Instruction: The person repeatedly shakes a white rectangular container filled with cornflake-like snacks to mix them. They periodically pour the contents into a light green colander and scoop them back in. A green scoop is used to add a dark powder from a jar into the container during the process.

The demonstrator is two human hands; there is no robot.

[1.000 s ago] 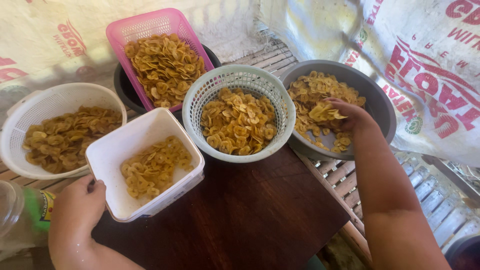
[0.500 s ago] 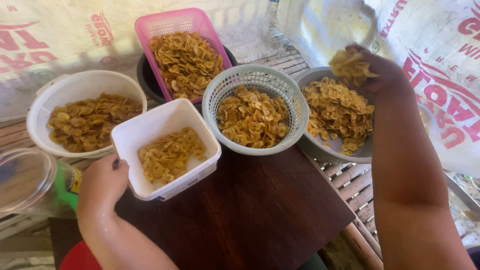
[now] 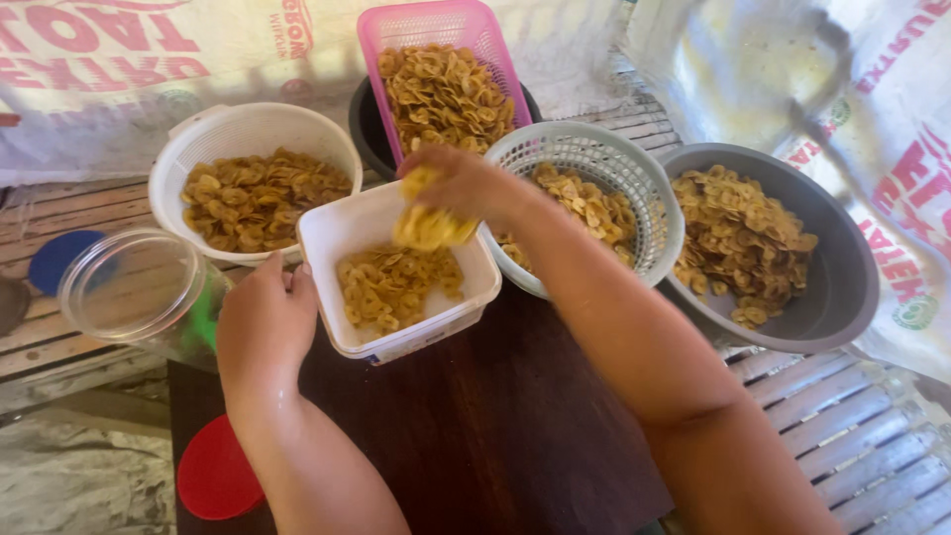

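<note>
Fingers (image 3: pixel 436 188) now hold chips (image 3: pixel 428 226) over the white tub (image 3: pixel 337 233); left hand (image 3: pixel 265 322) stays.

A dark brown wooden board (image 3: pixel 475 436) lies in the near middle, on a bench of pale slats (image 3: pixel 872 446). On the board stands a white square tub (image 3: pixel 332 238) of yellow chips. Behind it, from left to right, stand a white round basket (image 3: pixel 233 129), a pink basket (image 3: pixel 446 20) in a black bowl (image 3: pixel 365 134), a pale round basket (image 3: pixel 594 149) and a grey bowl (image 3: pixel 842 277). At the left stands a clear jar (image 3: pixel 134 287); a red lid (image 3: pixel 218 476) lies near it.
</note>
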